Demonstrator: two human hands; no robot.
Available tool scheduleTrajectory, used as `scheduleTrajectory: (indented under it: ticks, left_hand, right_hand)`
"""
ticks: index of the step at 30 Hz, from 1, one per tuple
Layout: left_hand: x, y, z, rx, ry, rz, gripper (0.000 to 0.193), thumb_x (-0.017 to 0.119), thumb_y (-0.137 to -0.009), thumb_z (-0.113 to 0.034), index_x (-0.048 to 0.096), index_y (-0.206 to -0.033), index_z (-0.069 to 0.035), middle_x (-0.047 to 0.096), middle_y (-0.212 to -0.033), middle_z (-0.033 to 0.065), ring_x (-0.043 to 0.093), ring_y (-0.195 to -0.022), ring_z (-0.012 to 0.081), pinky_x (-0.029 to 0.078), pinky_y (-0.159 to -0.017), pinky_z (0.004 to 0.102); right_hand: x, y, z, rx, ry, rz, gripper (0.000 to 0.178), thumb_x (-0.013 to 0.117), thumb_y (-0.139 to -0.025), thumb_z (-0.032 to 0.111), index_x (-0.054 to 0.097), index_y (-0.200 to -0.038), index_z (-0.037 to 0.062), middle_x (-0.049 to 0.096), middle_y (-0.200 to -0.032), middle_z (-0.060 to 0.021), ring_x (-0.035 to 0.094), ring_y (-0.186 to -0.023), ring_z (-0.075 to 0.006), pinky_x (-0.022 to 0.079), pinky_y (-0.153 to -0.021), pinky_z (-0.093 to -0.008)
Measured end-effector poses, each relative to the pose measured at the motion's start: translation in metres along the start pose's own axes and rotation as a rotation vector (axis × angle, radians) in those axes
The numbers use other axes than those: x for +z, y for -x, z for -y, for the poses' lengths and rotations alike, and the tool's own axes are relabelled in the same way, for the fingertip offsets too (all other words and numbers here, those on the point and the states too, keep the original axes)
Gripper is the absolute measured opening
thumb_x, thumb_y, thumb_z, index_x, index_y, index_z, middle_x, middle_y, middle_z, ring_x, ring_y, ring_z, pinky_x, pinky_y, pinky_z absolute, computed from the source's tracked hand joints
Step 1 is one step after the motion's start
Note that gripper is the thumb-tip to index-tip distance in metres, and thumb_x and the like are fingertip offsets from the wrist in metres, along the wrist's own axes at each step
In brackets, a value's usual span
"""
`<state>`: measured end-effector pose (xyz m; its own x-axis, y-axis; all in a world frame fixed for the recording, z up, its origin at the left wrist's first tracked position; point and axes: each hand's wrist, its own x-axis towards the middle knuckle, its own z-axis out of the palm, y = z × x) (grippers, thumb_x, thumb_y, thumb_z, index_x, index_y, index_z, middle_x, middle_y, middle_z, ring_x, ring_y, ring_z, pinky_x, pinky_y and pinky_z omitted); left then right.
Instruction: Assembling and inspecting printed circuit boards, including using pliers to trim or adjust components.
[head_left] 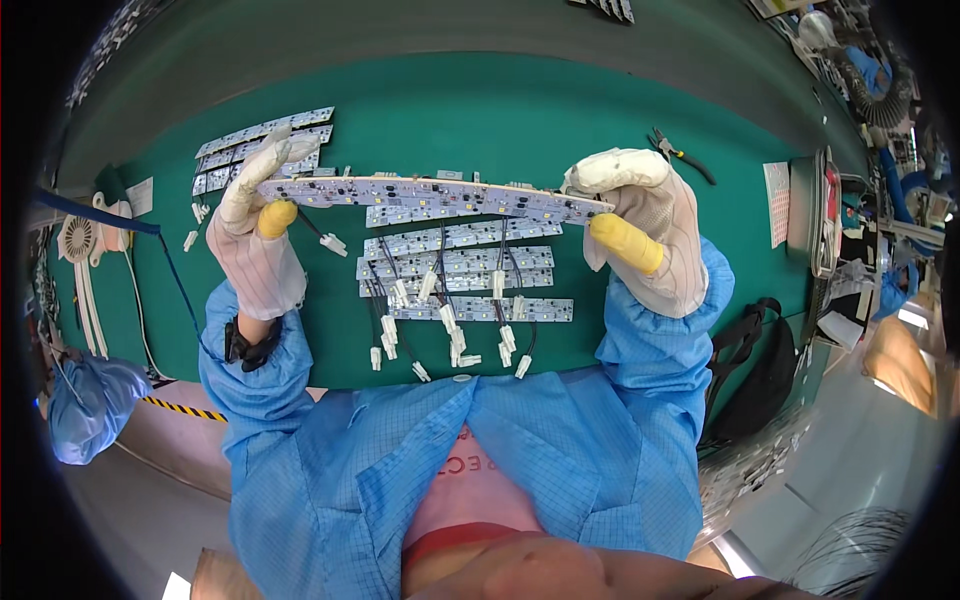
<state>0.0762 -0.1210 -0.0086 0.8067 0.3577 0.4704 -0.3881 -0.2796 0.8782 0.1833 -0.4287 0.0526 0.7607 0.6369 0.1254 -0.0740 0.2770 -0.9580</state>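
Note:
My left hand (262, 215) and my right hand (640, 230), in pale gloves with yellow thumb covers, hold a long circuit board strip (430, 195) by its two ends. It is raised above the green mat, its component-covered face toward me. Each thumb presses the near face while the fingers curl behind. A dark wire with a white connector (333, 244) hangs below its left part. Beneath lie several similar LED strips (480, 262), side by side, with dark wires and white connectors (455, 340) trailing toward me. The upper strips are partly hidden by the held one.
More LED strips (235, 155) lie at the far left, beyond my left hand. Cutting pliers (685, 157) rest on the green mat (500, 110) at the far right. A small fan (78, 238) stands left, near a blue cord (165, 255). A metal tray (822, 215) and black bag (755, 370) are right.

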Motion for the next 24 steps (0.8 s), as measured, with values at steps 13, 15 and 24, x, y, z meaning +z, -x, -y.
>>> scheduleTrajectory:
  ticks: [13, 15, 24]
  left_hand:
    - [0.015, -0.015, -0.033, -0.25, -0.355, 0.165, 0.046, 0.044, -0.097, -0.038, 0.058, -0.118, 0.0, 0.067, -0.105, 0.0089, 0.066, -0.081, 0.013, 0.046, -0.08, 0.0238]
    - [0.01, -0.016, -0.03, -0.267, -0.378, 0.207, 0.042, 0.044, -0.097, -0.034, 0.059, -0.118, -0.001, 0.068, -0.104, 0.0091, 0.066, -0.082, 0.0131, 0.046, -0.08, 0.0241]
    - [0.012, -0.008, -0.025, -0.258, -0.038, 0.043, 0.039, 0.06, -0.089, -0.02, 0.056, -0.122, 0.001, 0.065, -0.108, 0.0139, 0.066, -0.081, 0.0168, 0.05, -0.077, 0.0263]
  right_hand:
    - [-0.005, -0.002, 0.002, 0.007, 0.034, 0.07, 0.037, 0.065, -0.085, 0.015, 0.053, -0.115, -0.0033, 0.064, -0.089, -0.0126, 0.055, -0.062, -0.0086, 0.044, -0.052, -0.0208]
    - [-0.004, -0.003, 0.006, 0.123, 0.117, 0.063, 0.05, 0.066, -0.084, 0.031, 0.051, -0.114, -0.006, 0.063, -0.091, -0.0155, 0.056, -0.053, -0.0107, 0.04, -0.048, -0.018]
    - [-0.009, -0.007, -0.009, 0.023, 0.126, -0.01, 0.043, 0.068, -0.084, 0.027, 0.053, -0.111, -0.0029, 0.061, -0.085, -0.0077, 0.053, -0.051, -0.0072, 0.039, -0.047, -0.0173]
